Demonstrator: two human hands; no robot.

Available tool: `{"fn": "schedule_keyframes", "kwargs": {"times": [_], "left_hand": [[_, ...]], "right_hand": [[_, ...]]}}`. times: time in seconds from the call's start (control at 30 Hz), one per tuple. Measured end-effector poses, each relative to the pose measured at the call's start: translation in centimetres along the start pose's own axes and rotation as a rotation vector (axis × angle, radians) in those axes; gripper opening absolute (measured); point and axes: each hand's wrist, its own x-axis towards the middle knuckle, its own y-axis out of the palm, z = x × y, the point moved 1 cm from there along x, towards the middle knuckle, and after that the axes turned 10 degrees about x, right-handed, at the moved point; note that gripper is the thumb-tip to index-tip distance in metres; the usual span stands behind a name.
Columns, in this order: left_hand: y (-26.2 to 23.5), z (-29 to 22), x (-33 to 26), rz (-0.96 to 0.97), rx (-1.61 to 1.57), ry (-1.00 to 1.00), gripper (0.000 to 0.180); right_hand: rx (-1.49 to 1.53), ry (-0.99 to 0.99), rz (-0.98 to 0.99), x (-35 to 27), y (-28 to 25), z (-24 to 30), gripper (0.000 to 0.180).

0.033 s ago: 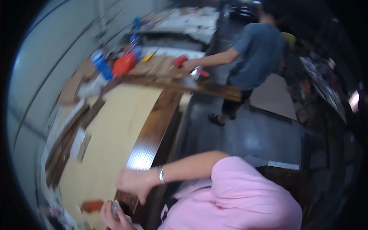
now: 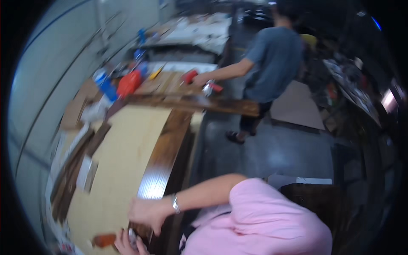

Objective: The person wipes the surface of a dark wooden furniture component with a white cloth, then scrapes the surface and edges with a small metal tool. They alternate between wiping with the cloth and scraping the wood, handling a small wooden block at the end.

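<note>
Pale yellow board, smooth and faintly streaked, makes up the table [image 2: 123,148] before me as I look down in the head view, its edges bowed by the wide lens. To its left rises a light grey-green wall [image 2: 55,68] with pipes running along it; to the right spreads a dark grey floor [image 2: 276,157], shiny where light falls on it, with a flat brown sheet [image 2: 297,106] lying on it. Beyond the table's far end, a person in a grey-blue T-shirt [image 2: 267,59] stretches an arm toward a red object [image 2: 190,76].

Along the table's right side lies a long plank [image 2: 163,153], dark brown, its grain showing, with a ribbed white glare on its near half. Another dark board [image 2: 191,103] crosses its far end. Narrow, rough-looking brown strips [image 2: 74,176] lie along the left edge, near a white block [image 2: 85,174]. Farther off sit a crumpled red bag [image 2: 128,83] and a blue-and-white cylinder [image 2: 105,85].

My right hand [image 2: 148,212], a silvery band at the wrist, is bent down over the plank's near part; I cannot tell whether its fingers grip anything. My left hand [image 2: 129,243] curls around a small pale thing [image 2: 133,238], too blurred to make out, just beside an orange-brown object [image 2: 104,240].
</note>
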Motion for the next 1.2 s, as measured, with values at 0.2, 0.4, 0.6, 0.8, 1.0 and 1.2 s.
{"fn": "schedule_keyframes", "kwargs": {"times": [0.2,0.4,0.6,0.8,1.0,1.2], "left_hand": [[-2.4,-5.8,3.0,0.300,0.167,-0.079,0.021],[-2.1,-4.9,2.6,0.242,0.104,-0.043,0.016],[-1.1,-2.6,0.3,0.149,-0.376,-0.498,0.017],[-1.4,-8.6,4.5,0.117,-0.276,-0.208,0.019],[-1.6,-7.3,2.4,0.145,-0.207,0.038,0.020],[-3.9,-1.3,0.0,-0.025,-0.246,-0.541,0.023]], "right_hand": [[-0.100,-0.079,-0.207,-1.0,1.4,-0.8,0.081],[-0.140,-0.045,-0.169,-0.9,1.4,-0.6,0.083],[-0.180,-0.044,-0.193,-0.7,1.8,-1.2,0.080],[-0.148,-0.047,-0.189,-0.7,1.4,-0.8,0.081],[-0.210,-0.049,-0.222,-0.4,2.3,-1.5,0.083],[-0.219,-0.017,-0.166,-0.5,1.5,-0.3,0.084]]}}
